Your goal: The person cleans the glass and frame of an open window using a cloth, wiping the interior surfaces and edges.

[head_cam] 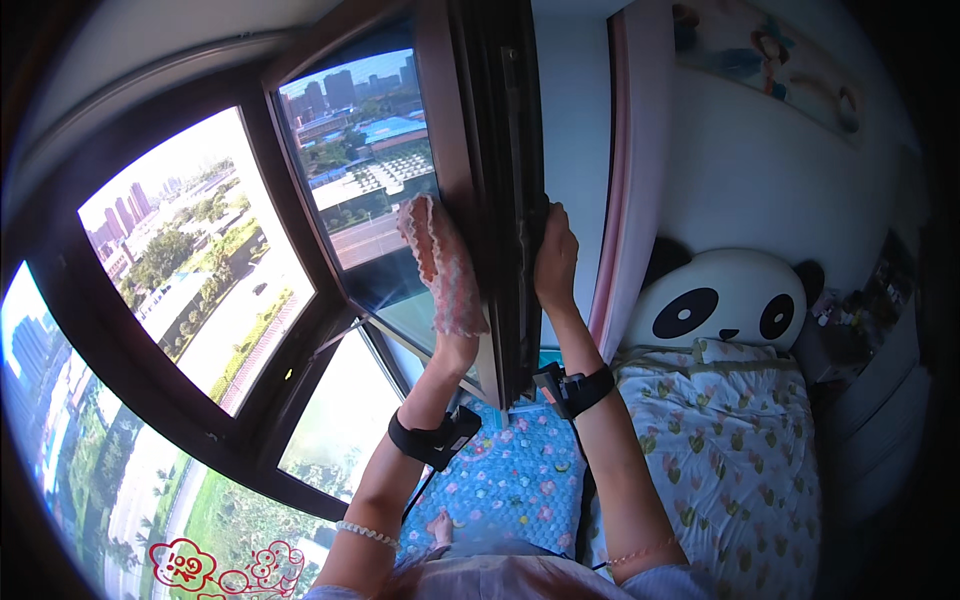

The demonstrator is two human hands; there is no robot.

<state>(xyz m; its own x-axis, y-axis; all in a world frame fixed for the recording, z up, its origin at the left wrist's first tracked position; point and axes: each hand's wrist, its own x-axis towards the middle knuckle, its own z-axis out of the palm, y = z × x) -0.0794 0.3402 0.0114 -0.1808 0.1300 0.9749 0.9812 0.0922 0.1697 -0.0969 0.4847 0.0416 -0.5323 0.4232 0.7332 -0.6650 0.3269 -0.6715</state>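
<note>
A pink and grey cloth [450, 277] lies over my left hand [446, 270], hiding its fingers; the hand is against the inner side of a brown window sash [454, 112] that stands swung inward. My right hand [556, 255] is on the sash's outer edge, fingers curled around its far side and partly hidden. Through the glass pane [367, 150] beside my left hand, buildings and a road show. A black strap with a small device sits on each forearm.
Fixed window panes and a dark frame [289, 375] are at the left, with a metal stay at the sash's foot. A blue floral mat [517, 480] lies below. At the right stand a pink curtain [630, 150] and a bed [720, 450] with a panda headboard [720, 300].
</note>
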